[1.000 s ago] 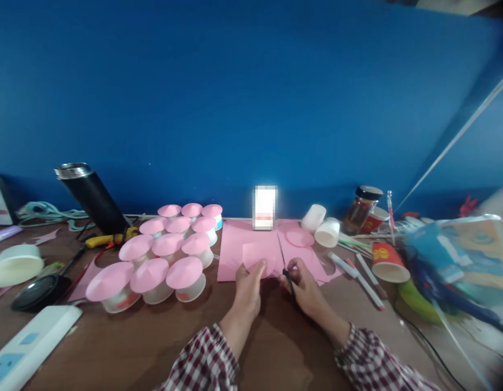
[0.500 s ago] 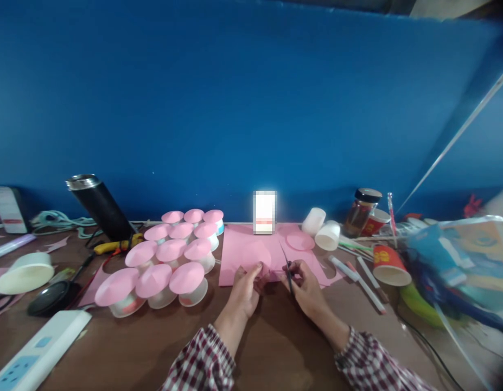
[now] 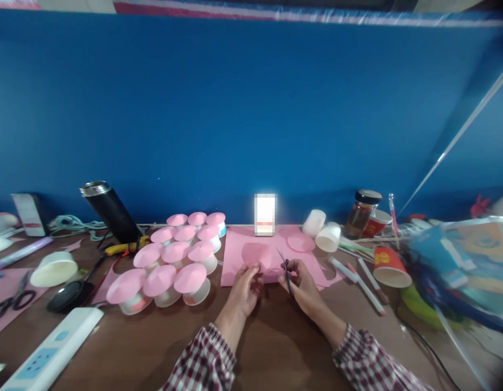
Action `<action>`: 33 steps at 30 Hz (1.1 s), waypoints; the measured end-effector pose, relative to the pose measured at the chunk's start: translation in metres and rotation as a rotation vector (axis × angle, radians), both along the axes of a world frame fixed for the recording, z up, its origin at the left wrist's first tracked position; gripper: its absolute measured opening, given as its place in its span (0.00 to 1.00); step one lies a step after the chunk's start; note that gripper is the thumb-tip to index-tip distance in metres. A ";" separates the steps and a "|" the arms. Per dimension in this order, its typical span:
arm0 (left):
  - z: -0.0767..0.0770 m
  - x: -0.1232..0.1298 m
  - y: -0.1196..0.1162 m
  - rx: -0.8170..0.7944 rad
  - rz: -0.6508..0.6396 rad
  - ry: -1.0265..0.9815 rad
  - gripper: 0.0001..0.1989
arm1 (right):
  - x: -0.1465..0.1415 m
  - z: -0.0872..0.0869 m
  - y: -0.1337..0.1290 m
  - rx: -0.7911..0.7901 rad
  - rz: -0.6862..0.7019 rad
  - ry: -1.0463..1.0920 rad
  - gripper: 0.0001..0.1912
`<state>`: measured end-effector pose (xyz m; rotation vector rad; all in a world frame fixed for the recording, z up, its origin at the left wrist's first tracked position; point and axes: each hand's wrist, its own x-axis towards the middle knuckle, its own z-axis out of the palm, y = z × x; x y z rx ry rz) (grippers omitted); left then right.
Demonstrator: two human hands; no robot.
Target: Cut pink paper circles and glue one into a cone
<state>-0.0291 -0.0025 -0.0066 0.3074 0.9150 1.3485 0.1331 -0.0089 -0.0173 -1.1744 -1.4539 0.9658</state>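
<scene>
My left grip (image 3: 245, 293): pinched on one round pink paper piece (image 3: 255, 254), over flat pink sheets (image 3: 234, 243). My right grip (image 3: 304, 288): closed round dark scissors (image 3: 287, 276), just right of that piece. Surface (image 3: 275, 347), left: twelve cups (image 3: 199, 294) under shallow pink cones (image 3: 159, 279).

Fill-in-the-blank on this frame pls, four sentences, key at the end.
1. The right hand holds a pair of ____.
2. The left hand holds a disc of ____ paper.
3. The wall behind the table is ____ in color.
4. From the person's viewpoint, the cone-topped cups stand to the ____ of both hands.

Missing words: scissors; pink; blue; left.
</scene>
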 end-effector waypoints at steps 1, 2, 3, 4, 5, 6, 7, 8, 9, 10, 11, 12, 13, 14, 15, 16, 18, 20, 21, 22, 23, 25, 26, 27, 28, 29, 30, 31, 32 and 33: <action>-0.001 -0.001 0.000 0.008 -0.001 -0.023 0.12 | 0.000 0.001 -0.001 0.006 -0.002 0.011 0.16; -0.003 -0.001 0.001 0.015 -0.003 -0.051 0.12 | 0.000 0.002 -0.001 0.013 -0.008 0.023 0.17; -0.004 -0.001 0.001 0.018 -0.004 -0.078 0.12 | -0.001 0.003 -0.002 0.015 -0.015 0.036 0.18; -0.004 -0.001 0.001 0.022 -0.006 -0.102 0.12 | -0.001 0.004 -0.003 0.014 -0.024 0.050 0.19; -0.004 -0.001 0.001 0.028 -0.008 -0.122 0.12 | -0.001 0.005 -0.003 0.013 -0.031 0.063 0.21; -0.004 0.000 0.001 0.038 -0.011 -0.140 0.11 | -0.001 0.006 -0.004 0.014 -0.037 0.073 0.22; -0.004 0.001 0.001 0.053 -0.011 -0.156 0.11 | -0.001 0.007 -0.004 0.021 -0.042 0.076 0.22; -0.003 0.001 0.000 0.070 -0.009 -0.164 0.11 | -0.001 0.007 -0.004 0.033 -0.047 0.070 0.22; -0.003 0.002 0.000 0.088 -0.007 -0.162 0.11 | 0.000 0.006 -0.003 0.046 -0.054 0.057 0.21; -0.002 0.003 0.000 0.101 -0.005 -0.159 0.11 | 0.000 0.005 -0.002 0.057 -0.060 0.041 0.21; -0.002 0.003 -0.001 0.109 -0.002 -0.154 0.12 | 0.000 0.003 -0.001 0.064 -0.065 0.029 0.21; -0.002 0.004 -0.001 0.114 -0.007 -0.149 0.12 | 0.001 0.001 0.000 0.069 -0.065 0.024 0.22; -0.002 0.004 -0.001 0.118 -0.014 -0.141 0.12 | 0.001 0.000 0.000 0.073 -0.059 0.031 0.22; -0.002 0.005 -0.001 0.122 -0.023 -0.130 0.12 | 0.001 -0.002 0.001 0.076 -0.049 0.046 0.23; -0.002 0.005 -0.001 0.125 -0.031 -0.112 0.13 | 0.002 -0.003 0.001 0.076 -0.038 0.064 0.23; -0.001 0.006 -0.002 0.130 -0.041 -0.087 0.13 | 0.002 -0.003 0.001 0.071 -0.029 0.082 0.24; 0.000 0.007 -0.003 0.145 -0.061 -0.037 0.13 | 0.002 -0.001 0.000 0.046 -0.037 0.106 0.24; 0.001 0.008 -0.004 0.160 -0.078 -0.009 0.13 | 0.002 0.003 -0.003 0.021 -0.091 0.102 0.22; 0.002 0.008 -0.005 0.166 -0.081 -0.004 0.12 | 0.002 0.006 -0.004 0.014 -0.123 0.078 0.20; 0.003 0.009 -0.006 0.169 -0.078 0.002 0.12 | 0.002 0.008 -0.006 0.014 -0.150 0.041 0.18; 0.003 0.009 -0.006 0.170 -0.069 0.010 0.12 | 0.003 0.010 -0.007 0.019 -0.161 -0.003 0.16; 0.004 0.010 -0.008 0.170 -0.054 0.032 0.11 | 0.002 0.013 -0.008 0.036 -0.137 -0.071 0.16; 0.005 0.010 -0.009 0.169 -0.048 0.042 0.11 | 0.002 0.014 -0.009 0.044 -0.113 -0.090 0.17; 0.005 0.010 -0.009 0.171 -0.043 0.047 0.11 | 0.001 0.015 -0.009 0.050 -0.096 -0.099 0.17; 0.005 0.010 -0.010 0.174 -0.038 0.043 0.11 | 0.001 0.015 -0.009 0.051 -0.091 -0.105 0.17; 0.005 0.011 -0.010 0.179 -0.031 0.028 0.11 | 0.000 0.015 -0.008 0.050 -0.099 -0.108 0.18; 0.005 0.011 -0.010 0.185 -0.025 0.009 0.10 | -0.001 0.014 -0.008 0.047 -0.113 -0.108 0.18; 0.005 0.011 -0.010 0.191 -0.020 -0.008 0.10 | -0.001 0.014 -0.007 0.042 -0.126 -0.099 0.18; 0.005 0.012 -0.011 0.194 -0.019 -0.018 0.09 | -0.002 0.014 -0.007 0.035 -0.132 -0.077 0.19; 0.005 0.012 -0.011 0.192 -0.020 -0.013 0.09 | -0.002 0.014 -0.006 0.026 -0.132 -0.046 0.19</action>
